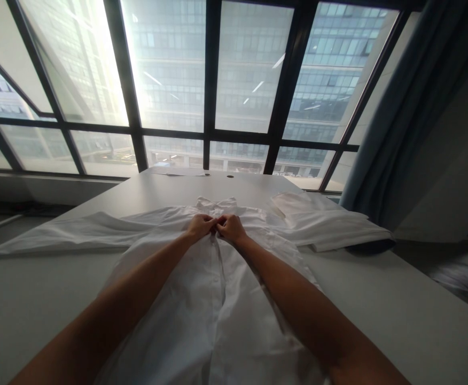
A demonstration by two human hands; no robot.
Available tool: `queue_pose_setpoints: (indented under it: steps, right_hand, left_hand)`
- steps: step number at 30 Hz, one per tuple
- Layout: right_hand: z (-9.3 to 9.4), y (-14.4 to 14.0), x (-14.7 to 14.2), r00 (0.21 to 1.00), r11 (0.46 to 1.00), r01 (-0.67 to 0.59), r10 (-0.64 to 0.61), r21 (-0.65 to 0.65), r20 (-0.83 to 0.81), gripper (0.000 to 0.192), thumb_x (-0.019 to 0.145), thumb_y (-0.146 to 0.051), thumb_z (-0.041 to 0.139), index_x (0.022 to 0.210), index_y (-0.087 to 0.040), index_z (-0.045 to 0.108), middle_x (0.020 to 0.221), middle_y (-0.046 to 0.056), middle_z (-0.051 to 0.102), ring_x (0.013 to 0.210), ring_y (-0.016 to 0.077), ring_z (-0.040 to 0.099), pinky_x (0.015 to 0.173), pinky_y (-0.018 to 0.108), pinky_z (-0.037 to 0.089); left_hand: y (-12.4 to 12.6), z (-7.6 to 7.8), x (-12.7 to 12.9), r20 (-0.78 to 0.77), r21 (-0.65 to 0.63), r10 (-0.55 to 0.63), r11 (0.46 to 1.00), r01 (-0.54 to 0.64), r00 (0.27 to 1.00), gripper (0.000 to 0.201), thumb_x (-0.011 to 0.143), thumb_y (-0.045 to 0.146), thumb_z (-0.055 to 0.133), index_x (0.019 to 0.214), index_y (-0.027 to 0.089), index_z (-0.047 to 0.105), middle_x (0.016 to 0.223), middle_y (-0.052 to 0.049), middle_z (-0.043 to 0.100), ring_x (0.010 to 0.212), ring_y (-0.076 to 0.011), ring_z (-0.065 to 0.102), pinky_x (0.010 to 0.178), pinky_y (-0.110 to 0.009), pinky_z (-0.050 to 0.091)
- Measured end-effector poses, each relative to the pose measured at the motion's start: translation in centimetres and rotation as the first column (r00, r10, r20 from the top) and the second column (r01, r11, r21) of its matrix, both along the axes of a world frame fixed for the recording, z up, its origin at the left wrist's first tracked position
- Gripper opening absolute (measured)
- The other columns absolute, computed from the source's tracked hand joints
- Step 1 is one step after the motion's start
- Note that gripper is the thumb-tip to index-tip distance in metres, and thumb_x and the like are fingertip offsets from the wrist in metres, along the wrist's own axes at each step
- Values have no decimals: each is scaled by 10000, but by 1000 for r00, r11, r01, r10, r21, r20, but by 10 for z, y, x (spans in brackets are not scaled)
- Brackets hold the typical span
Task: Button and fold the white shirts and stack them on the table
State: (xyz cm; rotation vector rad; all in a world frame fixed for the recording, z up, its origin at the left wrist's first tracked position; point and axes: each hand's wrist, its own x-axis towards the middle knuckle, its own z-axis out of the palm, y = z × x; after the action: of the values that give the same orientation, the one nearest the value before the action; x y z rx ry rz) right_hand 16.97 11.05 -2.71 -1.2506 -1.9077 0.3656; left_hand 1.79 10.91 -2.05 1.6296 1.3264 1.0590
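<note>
White shirt spread flat on grey desk, collar farthest away; left hand and right hand touching, both pinched shut on shirt front just below collar; folded white cloth beyond, right; window behind

- Your left hand reaches forward, arm outstretched, fingers curled in a pinch.
- Your right hand mirrors it, fingertips meeting the left's, both forearms converging.
</note>
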Motion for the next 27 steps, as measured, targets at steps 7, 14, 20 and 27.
queue_pose_setpoints:
  steps: [7, 14, 20, 27]
  right_hand:
    - [-1, 0, 0, 1000, 1000, 11, -11, -7, -1, 123, 781, -230, 659, 784, -166, 764, 780, 50, 763, 668, 161, 685, 661, 222, 488]
    - [-1, 2, 1, 998, 999, 50, -51, 22, 43, 119, 780, -218, 634, 773, -171, 743, 765, 42, 747, 725, 169, 676, 668, 224, 449]
    - [-1, -1, 0, 989, 993, 83, -92, 83, 114, 111, 800, -228, 608, 750, -165, 685, 729, 36, 702, 679, 154, 611, 637, 232, 387]
    - [1, -7, -1, 984, 984, 42, -71, 171, 165, 74, 820, -181, 571, 772, -166, 625, 769, 35, 649, 709, 145, 552, 667, 235, 360]
  left_hand:
    - [1, -2, 1, 22, 38, 8, 999, -9, 1000, 152, 825, 150, 593, 782, 87, 725, 537, 13, 634, 420, -59, 507, 428, -149, 356]
    - [1, -6, 5, 42, 130, 6, 991, -12, 999, 107, 769, 98, 590, 732, 90, 690, 477, 40, 581, 406, -60, 498, 424, -141, 349]
    - [-4, -1, 4, -81, 148, 32, 989, -19, 996, 189, 789, 193, 585, 724, 93, 731, 502, 8, 615, 445, -82, 525, 460, -163, 363]
    - [-1, 3, 0, -182, 127, 12, 992, 11, 983, 262, 750, 276, 596, 573, 102, 680, 412, 45, 460, 458, -76, 406, 459, -189, 266]
